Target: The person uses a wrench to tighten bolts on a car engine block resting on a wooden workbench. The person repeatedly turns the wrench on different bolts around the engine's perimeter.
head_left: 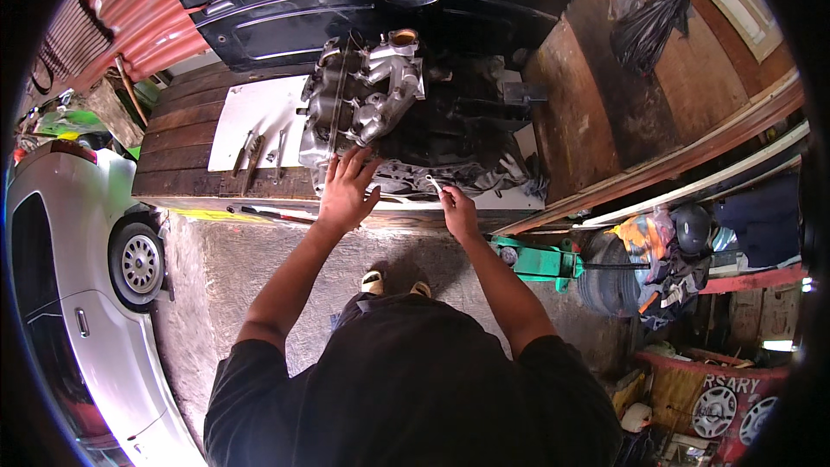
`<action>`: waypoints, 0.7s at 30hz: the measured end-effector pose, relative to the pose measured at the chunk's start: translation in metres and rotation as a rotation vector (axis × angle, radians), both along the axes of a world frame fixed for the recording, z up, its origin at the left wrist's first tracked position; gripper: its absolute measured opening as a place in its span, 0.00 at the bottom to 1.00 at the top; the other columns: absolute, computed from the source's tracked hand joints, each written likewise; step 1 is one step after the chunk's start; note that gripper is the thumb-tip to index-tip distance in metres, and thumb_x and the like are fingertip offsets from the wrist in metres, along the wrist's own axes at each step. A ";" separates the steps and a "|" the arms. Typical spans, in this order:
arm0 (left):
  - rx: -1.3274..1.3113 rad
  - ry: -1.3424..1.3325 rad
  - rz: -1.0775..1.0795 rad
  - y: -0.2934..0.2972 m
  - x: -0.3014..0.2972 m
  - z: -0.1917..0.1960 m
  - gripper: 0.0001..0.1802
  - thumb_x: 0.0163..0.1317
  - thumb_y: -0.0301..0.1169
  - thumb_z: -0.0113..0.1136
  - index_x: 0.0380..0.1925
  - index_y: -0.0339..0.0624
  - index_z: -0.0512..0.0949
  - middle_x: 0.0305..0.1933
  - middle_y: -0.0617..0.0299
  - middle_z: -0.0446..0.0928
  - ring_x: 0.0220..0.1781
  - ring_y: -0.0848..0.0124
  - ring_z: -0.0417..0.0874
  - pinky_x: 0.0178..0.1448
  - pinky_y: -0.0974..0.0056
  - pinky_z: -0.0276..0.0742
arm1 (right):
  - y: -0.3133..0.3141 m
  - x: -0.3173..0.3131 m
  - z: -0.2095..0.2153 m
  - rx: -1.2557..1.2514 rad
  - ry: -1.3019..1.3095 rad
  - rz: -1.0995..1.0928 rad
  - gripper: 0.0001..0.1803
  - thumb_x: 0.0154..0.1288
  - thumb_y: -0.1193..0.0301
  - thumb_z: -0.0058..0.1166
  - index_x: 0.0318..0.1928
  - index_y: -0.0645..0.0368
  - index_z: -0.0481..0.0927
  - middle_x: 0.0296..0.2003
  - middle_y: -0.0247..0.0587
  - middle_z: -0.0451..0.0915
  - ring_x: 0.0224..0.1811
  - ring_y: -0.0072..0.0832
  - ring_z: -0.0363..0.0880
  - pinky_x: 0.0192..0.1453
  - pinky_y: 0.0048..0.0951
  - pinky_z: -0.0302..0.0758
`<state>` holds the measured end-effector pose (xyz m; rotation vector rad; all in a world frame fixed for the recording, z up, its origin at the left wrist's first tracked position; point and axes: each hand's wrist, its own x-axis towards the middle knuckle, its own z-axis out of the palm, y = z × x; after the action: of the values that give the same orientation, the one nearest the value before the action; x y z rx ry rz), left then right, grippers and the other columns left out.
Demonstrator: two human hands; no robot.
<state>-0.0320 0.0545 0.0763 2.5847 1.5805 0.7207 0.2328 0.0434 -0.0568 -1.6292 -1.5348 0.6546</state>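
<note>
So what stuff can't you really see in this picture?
- Head view: the near lower edge of the grey metal engine block is hidden under the open left hand.
- Head view: the small silvery tool in the right hand is too small to tell its kind.
- Head view: the loose tools on the white sheet are too small to identify.

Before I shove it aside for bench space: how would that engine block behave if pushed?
The engine block looks like bulky cast metal, so probably very heavy and rigid. It sits broad on the wooden bench, so unlikely to tip or roll. Its dark parts look oily, perhaps slippery.
</note>
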 end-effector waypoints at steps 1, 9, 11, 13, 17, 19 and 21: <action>-0.017 -0.016 -0.038 0.002 -0.003 -0.003 0.27 0.56 0.37 0.60 0.58 0.50 0.71 0.66 0.57 0.64 0.72 0.59 0.58 0.75 0.44 0.49 | 0.000 -0.001 0.000 0.000 -0.012 -0.009 0.15 0.67 0.62 0.55 0.46 0.61 0.79 0.32 0.49 0.83 0.34 0.39 0.83 0.36 0.35 0.76; -0.018 0.056 -0.151 0.017 -0.006 -0.001 0.26 0.60 0.41 0.57 0.59 0.49 0.71 0.67 0.59 0.64 0.73 0.62 0.57 0.76 0.46 0.49 | -0.005 -0.006 0.003 -0.041 -0.053 -0.081 0.15 0.66 0.59 0.55 0.45 0.56 0.80 0.30 0.50 0.82 0.34 0.47 0.81 0.36 0.39 0.75; -0.058 0.134 -0.151 0.021 -0.005 -0.005 0.30 0.61 0.43 0.56 0.63 0.49 0.68 0.70 0.59 0.61 0.75 0.62 0.55 0.76 0.47 0.49 | -0.005 -0.007 0.010 -0.107 -0.075 -0.092 0.15 0.66 0.59 0.53 0.43 0.56 0.80 0.31 0.52 0.81 0.35 0.49 0.81 0.37 0.42 0.74; -0.095 0.204 -0.139 0.022 -0.004 -0.004 0.33 0.61 0.45 0.55 0.65 0.49 0.64 0.72 0.58 0.57 0.76 0.62 0.52 0.76 0.47 0.48 | -0.005 -0.006 0.014 -0.147 -0.148 -0.083 0.15 0.67 0.58 0.52 0.41 0.58 0.79 0.32 0.52 0.81 0.36 0.50 0.80 0.37 0.44 0.74; -0.089 0.327 -0.161 0.021 -0.005 0.001 0.36 0.61 0.46 0.56 0.68 0.48 0.60 0.75 0.58 0.52 0.77 0.62 0.49 0.77 0.47 0.47 | 0.000 0.003 0.000 -0.084 -0.305 -0.043 0.18 0.68 0.57 0.49 0.36 0.60 0.78 0.33 0.53 0.80 0.37 0.52 0.78 0.40 0.48 0.73; -0.095 0.342 -0.178 0.021 -0.006 0.000 0.37 0.60 0.45 0.57 0.68 0.49 0.60 0.75 0.58 0.51 0.78 0.62 0.48 0.77 0.47 0.46 | 0.002 0.003 0.002 -0.054 -0.335 -0.039 0.19 0.68 0.56 0.48 0.35 0.60 0.78 0.33 0.53 0.80 0.37 0.53 0.78 0.41 0.49 0.73; -0.102 0.350 -0.188 0.021 -0.007 -0.001 0.37 0.60 0.45 0.57 0.68 0.50 0.60 0.76 0.58 0.50 0.78 0.62 0.47 0.77 0.46 0.46 | 0.002 0.003 0.007 -0.069 -0.364 -0.040 0.20 0.68 0.55 0.48 0.34 0.60 0.78 0.32 0.52 0.80 0.37 0.52 0.78 0.41 0.49 0.74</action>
<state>-0.0392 0.0758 0.0750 2.8453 1.3722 0.1748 0.2355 0.0452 -0.0500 -1.9042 -1.7435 0.4067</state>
